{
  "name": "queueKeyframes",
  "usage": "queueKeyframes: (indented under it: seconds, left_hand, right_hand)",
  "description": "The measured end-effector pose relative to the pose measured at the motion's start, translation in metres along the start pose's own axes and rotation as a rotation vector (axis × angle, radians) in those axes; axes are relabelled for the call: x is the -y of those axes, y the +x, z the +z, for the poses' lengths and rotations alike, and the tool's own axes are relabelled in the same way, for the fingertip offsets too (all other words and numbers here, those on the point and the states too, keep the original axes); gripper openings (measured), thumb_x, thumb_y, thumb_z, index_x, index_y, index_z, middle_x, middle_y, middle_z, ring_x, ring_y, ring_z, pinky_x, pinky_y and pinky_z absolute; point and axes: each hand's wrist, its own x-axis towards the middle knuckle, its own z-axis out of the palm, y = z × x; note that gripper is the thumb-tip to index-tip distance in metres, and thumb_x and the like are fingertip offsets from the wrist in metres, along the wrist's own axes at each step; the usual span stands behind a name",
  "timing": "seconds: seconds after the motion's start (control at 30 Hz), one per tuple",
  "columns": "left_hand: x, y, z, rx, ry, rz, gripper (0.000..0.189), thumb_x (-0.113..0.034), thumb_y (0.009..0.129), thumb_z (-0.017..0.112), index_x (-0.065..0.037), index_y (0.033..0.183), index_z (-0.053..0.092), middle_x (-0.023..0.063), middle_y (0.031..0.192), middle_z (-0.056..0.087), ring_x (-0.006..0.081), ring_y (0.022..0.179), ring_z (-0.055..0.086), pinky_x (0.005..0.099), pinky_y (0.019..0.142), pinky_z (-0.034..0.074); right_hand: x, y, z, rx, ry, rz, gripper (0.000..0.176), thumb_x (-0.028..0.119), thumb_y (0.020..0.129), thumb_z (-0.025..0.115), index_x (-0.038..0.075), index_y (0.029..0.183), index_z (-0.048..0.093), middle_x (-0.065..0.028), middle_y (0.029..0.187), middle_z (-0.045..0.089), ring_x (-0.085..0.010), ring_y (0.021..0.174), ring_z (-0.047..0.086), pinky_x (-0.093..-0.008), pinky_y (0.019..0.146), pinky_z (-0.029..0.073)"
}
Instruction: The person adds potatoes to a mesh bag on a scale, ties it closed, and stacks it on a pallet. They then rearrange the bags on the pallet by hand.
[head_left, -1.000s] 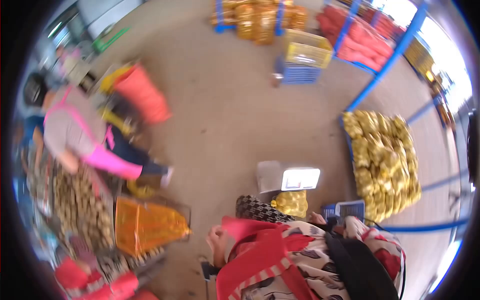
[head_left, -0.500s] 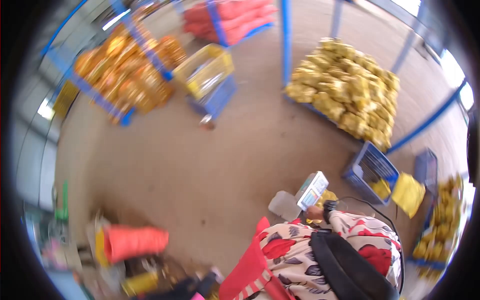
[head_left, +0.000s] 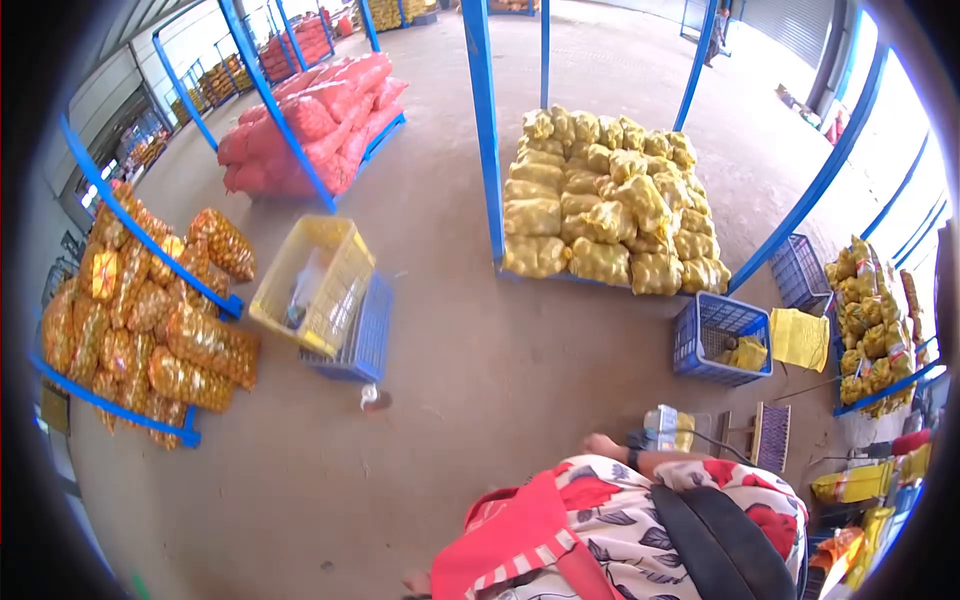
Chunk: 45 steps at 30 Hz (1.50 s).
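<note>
R hand [head_left: 602, 444], lower centre, reaches leftward out of floral sleeve [head_left: 722, 482], black band [head_left: 633, 459] on wrist. Nothing is seen in the hand; whether fingers are curled or slack cannot be told at this size.

Scale [head_left: 664, 428] lies just beyond the wrist, near it, w/ no visible contact. Sack [head_left: 685, 433], yellow, sits at the scale's right side. Cable [head_left: 735, 452] runs off to the right.

Skin patch by edge of red cloth [head_left: 510, 530], bottom left, may be L hand [head_left: 415, 581]; too little shows to tell its state.

Further right: crate [head_left: 690, 350], blue, w/ yellow bag [head_left: 746, 353] inside. Flat sacks [head_left: 800, 338] lie just beside it.

Ahead: yellow stack [head_left: 600, 200] on a pallet, directly right of blue post [head_left: 483, 130].

Left: yellow bin [head_left: 340, 290] rests tilted against blue tray [head_left: 365, 338]. Small object [head_left: 372, 398] lies on floor [head_left: 480, 380] near both; what it is cannot be told.

Far left: orange stack [head_left: 150, 320] of net sacks in blue rack [head_left: 100, 195]. Red stack [head_left: 310, 125] lies beyond, well apart from the hand.
</note>
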Motion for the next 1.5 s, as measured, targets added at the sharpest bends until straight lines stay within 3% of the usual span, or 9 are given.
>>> queueKeyframes:
  seconds: [0.2, 0.3, 0.43, 0.47, 0.57, 0.7, 0.87, 1.07, 1.5]
  left_hand:
    - [-0.362, 0.161, 0.203, 0.342, 0.016, 0.357, 0.004, -0.004, 0.086, 0.052, -0.005, 0.082, 0.052, 0.0008, 0.064, 0.052, 0.0097, 0.052, 0.049, 0.0239, 0.044, 0.039]
    - [-0.449, 0.212, 0.306, 0.368, 0.088, 0.460, 0.003, -0.003, 0.085, 0.052, -0.003, 0.085, 0.055, 0.0027, 0.066, 0.055, 0.0102, 0.053, 0.050, 0.0237, 0.045, 0.040]
    - [-0.470, 0.260, 0.412, 0.496, 0.190, 0.301, 0.008, 0.000, 0.081, 0.052, 0.001, 0.079, 0.059, 0.0044, 0.059, 0.056, 0.0111, 0.051, 0.054, 0.0231, 0.045, 0.044]
    - [-0.473, 0.262, 0.427, 0.552, 0.342, 0.322, 0.008, 0.000, 0.080, 0.052, 0.001, 0.077, 0.059, 0.0040, 0.059, 0.056, 0.0112, 0.051, 0.054, 0.0232, 0.044, 0.043]
    - [-0.503, 0.274, 0.499, 0.583, 0.480, 0.389, 0.010, -0.001, 0.076, 0.054, -0.001, 0.068, 0.060, 0.0039, 0.057, 0.057, 0.0119, 0.050, 0.054, 0.0245, 0.044, 0.042]
    - [-0.570, 0.330, 0.600, 0.742, 0.652, 0.584, 0.018, -0.002, 0.073, 0.050, -0.002, 0.058, 0.061, 0.0068, 0.054, 0.058, 0.0132, 0.048, 0.054, 0.0283, 0.046, 0.042]
    - [-0.651, 0.425, 0.801, 0.739, 0.684, 0.789, 0.013, -0.006, 0.073, 0.053, 0.000, 0.068, 0.064, 0.0150, 0.063, 0.063, 0.0249, 0.058, 0.063, 0.0360, 0.056, 0.049]
    - [-0.755, 0.441, 1.078, 1.207, 0.890, 0.795, 0.015, -0.010, 0.076, 0.056, 0.000, 0.080, 0.066, 0.0141, 0.070, 0.066, 0.0256, 0.066, 0.066, 0.0339, 0.063, 0.052]
    - [-0.898, 0.374, 1.463, 1.545, 1.164, 0.659, 0.012, -0.005, 0.080, 0.053, 0.002, 0.084, 0.062, 0.0073, 0.068, 0.064, 0.0123, 0.060, 0.061, 0.0271, 0.056, 0.050]
  right_hand:
    - [-0.035, -0.007, -0.037, 0.349, -0.550, 0.435, 0.022, 0.025, 0.075, 0.059, 0.007, 0.073, 0.071, -0.0165, 0.075, 0.066, -0.0262, 0.073, 0.066, -0.0379, 0.064, 0.052]
    - [-0.191, 0.011, 0.061, 0.284, -0.823, 0.377, 0.017, 0.019, 0.074, 0.060, 0.011, 0.062, 0.070, -0.0081, 0.058, 0.064, -0.0199, 0.061, 0.066, -0.0356, 0.053, 0.050]
    - [-0.090, 0.174, -0.021, -0.235, -0.474, -0.392, 0.016, 0.019, 0.071, 0.063, 0.010, 0.083, 0.070, -0.0159, 0.082, 0.066, -0.0340, 0.078, 0.065, -0.0431, 0.070, 0.053]
    - [-0.064, 0.217, -0.040, -0.219, -0.456, -0.379, 0.016, 0.019, 0.071, 0.063, 0.010, 0.083, 0.070, -0.0159, 0.082, 0.066, -0.0340, 0.078, 0.065, -0.0431, 0.070, 0.053]
    - [-0.002, 0.367, -0.144, -0.245, 0.313, 0.550, 0.034, 0.033, 0.075, 0.057, 0.001, 0.081, 0.066, -0.0222, 0.082, 0.064, -0.0403, 0.078, 0.061, -0.0440, 0.069, 0.050]
    - [0.121, 0.512, -0.317, -0.362, 0.750, 0.470, 0.026, 0.023, 0.084, 0.058, 0.003, 0.100, 0.063, -0.0028, 0.087, 0.065, -0.0171, 0.078, 0.063, -0.0308, 0.063, 0.051]
    - [0.113, 0.629, -0.396, -0.894, 0.919, 0.589, 0.033, 0.022, 0.087, 0.053, 0.005, 0.115, 0.053, -0.0048, 0.106, 0.057, -0.0188, 0.094, 0.058, -0.0304, 0.065, 0.051]
    - [0.089, 0.696, -0.365, -1.314, 1.592, 0.796, 0.030, 0.025, 0.090, 0.049, 0.008, 0.114, 0.052, -0.0066, 0.116, 0.053, -0.0183, 0.098, 0.055, -0.0333, 0.074, 0.050]
    - [0.179, 0.740, -0.371, -2.469, 1.958, 0.180, 0.027, 0.029, 0.090, 0.049, 0.011, 0.109, 0.055, -0.0048, 0.114, 0.055, -0.0171, 0.098, 0.056, -0.0328, 0.073, 0.051]
